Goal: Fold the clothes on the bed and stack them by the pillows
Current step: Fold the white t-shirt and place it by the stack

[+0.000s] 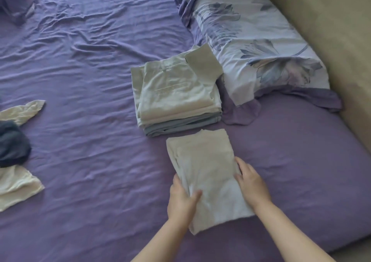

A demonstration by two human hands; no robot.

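Both hands grip a folded cream cloth garment (206,173) low in the centre of the frame: the left hand (181,199) pinches its left edge, thumb on top, and the right hand (252,183) clasps its right edge. It lies on the purple bedsheet (90,81), just below a stack of folded pale clothes (176,95) touching the floral pillow (255,48). Loose cream and dark garments (14,151) lie at the left edge.

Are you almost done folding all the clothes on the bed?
Partly. Done: a stack of folded clothes sits beside the floral pillow. In hand: the left hand and right hand grip a folded cream garment, not yet on the stack. Left: cream clothes, a dark garment and a purple bundle look unfolded.
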